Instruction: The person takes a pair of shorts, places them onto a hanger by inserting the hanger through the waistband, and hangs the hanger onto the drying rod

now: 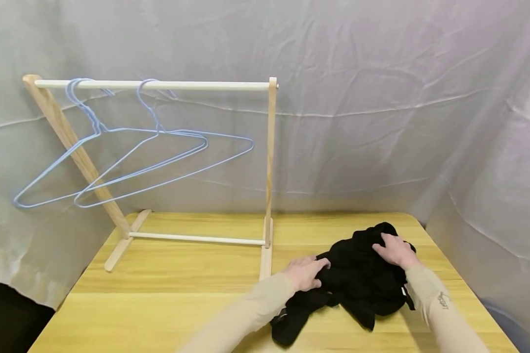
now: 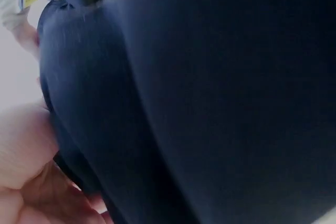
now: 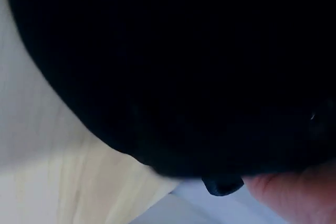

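Lying in a rumpled heap at the lower right of the head view, a black garment [image 1: 357,279] spreads over the wooden table [image 1: 159,314] with both hands on it. From where I stand, the left hand [image 1: 304,273] has its grip on the near left part of the cloth, fingers curled about a fold (the left wrist view shows them under its edge). The right hand [image 1: 396,252] rests on the upper right of the heap; its fingertips sink into the dark fabric, so I cannot tell whether that grip is clenched. A small white patch [image 1: 404,291] shows near the garment's right edge, just beside a pale sleeve [image 1: 433,289]. Across the left half of the frame stands a wooden clothes rack [image 1: 271,162], blue hangers [image 1: 96,125] hooked over its white top bar [image 1: 212,86]. Creased grey fabric [image 1: 380,122] hangs behind.
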`<state>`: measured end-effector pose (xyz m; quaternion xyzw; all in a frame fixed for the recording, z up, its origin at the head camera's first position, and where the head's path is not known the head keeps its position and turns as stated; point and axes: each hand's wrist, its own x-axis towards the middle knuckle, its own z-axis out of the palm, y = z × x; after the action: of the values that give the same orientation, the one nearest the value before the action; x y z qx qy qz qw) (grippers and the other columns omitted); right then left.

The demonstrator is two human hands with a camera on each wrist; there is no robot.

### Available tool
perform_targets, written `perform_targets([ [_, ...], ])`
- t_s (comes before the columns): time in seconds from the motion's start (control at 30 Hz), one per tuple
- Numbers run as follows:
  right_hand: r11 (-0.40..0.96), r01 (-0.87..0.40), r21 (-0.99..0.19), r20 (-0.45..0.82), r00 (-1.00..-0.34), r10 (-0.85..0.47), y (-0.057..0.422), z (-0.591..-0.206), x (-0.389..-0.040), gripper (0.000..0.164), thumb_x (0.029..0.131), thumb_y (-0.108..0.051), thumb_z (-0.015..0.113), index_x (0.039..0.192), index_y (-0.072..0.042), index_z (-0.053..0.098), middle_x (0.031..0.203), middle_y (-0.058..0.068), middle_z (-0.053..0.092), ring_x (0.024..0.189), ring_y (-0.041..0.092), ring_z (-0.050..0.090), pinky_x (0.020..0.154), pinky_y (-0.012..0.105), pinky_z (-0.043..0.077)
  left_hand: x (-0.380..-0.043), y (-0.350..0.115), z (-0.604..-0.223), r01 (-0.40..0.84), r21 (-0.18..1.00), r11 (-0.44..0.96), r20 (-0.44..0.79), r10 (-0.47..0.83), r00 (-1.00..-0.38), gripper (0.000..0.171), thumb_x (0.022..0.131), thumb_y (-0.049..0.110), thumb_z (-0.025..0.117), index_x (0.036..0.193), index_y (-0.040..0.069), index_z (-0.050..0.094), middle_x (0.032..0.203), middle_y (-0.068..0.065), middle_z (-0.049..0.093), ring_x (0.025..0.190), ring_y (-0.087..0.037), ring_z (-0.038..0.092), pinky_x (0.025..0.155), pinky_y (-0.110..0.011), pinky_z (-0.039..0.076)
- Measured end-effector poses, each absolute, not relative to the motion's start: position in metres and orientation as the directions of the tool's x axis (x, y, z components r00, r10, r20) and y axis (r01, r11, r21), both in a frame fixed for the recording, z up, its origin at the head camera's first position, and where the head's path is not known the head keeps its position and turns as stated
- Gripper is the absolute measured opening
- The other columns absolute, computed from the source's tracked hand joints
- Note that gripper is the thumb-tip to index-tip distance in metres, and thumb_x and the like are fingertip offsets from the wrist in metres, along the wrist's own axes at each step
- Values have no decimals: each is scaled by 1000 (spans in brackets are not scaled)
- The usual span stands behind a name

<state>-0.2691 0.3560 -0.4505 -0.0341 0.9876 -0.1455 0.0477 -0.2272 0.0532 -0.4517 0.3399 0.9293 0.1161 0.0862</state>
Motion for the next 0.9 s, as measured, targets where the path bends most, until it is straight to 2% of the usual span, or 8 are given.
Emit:
perform_targets([
  [0.2,925,-132,-358,1,-990,-141,335,-423,-260,61,102,-30,49,135,21,46,138,44,47,127,61,45,101,67,41,-223,15,-438,627,355,694,20,665,-747,33,93,20,68,125,21,63,122,-6,67,108,-19,66,91,-30,53],
  [0.3,912,-182,-368,64,-983,-171,323,-403,-255,44,101,-30,50,113,12,60,115,36,63,110,55,59,90,61,48,-224,-8,-419,642,367,674,114,652,-750,31,94,20,64,125,17,65,119,-7,69,109,-24,67,93,-37,53],
  [0.37,901,-206,-381,84,-979,-188,311,-392,-250,34,100,-29,52,97,4,60,97,26,66,95,45,64,81,55,50,-223,-24,-407,644,368,670,154,639,-753,30,94,19,63,123,15,67,118,-8,68,108,-27,67,92,-42,54],
  [0.43,881,-231,-412,85,-973,-215,298,-387,-244,27,99,-28,54,91,-2,57,91,19,65,90,38,64,79,52,50,-222,-40,-398,629,372,683,159,620,-768,29,93,18,63,121,14,68,117,-9,68,107,-29,67,91,-46,54],
  [0.57,841,-281,-463,21,-952,-307,273,-394,-236,36,98,-26,57,108,8,59,109,29,66,105,44,64,90,56,51,-220,-66,-396,543,353,762,50,564,-824,31,92,20,65,122,18,69,126,-11,67,113,-33,66,89,-50,53],
  [0.7,815,-218,-537,-153,-925,-349,262,-414,-234,55,102,-31,54,132,14,49,111,35,64,78,37,68,74,50,56,-216,-78,-411,480,283,830,-83,520,-850,34,91,22,69,125,25,68,128,-9,61,110,-31,63,83,-50,51],
  [0.8,779,-137,-612,-237,-908,-345,264,-420,-235,49,104,-36,51,127,8,52,89,26,63,52,24,58,51,44,53,-214,-81,-415,474,279,835,-121,520,-846,41,90,17,71,129,27,65,139,-10,51,121,-32,54,90,-54,48],
  [0.9,748,-131,-651,-209,-916,-342,273,-413,-238,43,105,-38,48,111,3,59,82,17,62,51,22,57,44,43,52,-210,-79,-408,513,332,792,-81,566,-821,47,90,13,70,134,25,61,153,-12,39,137,-36,41,102,-59,41],
])
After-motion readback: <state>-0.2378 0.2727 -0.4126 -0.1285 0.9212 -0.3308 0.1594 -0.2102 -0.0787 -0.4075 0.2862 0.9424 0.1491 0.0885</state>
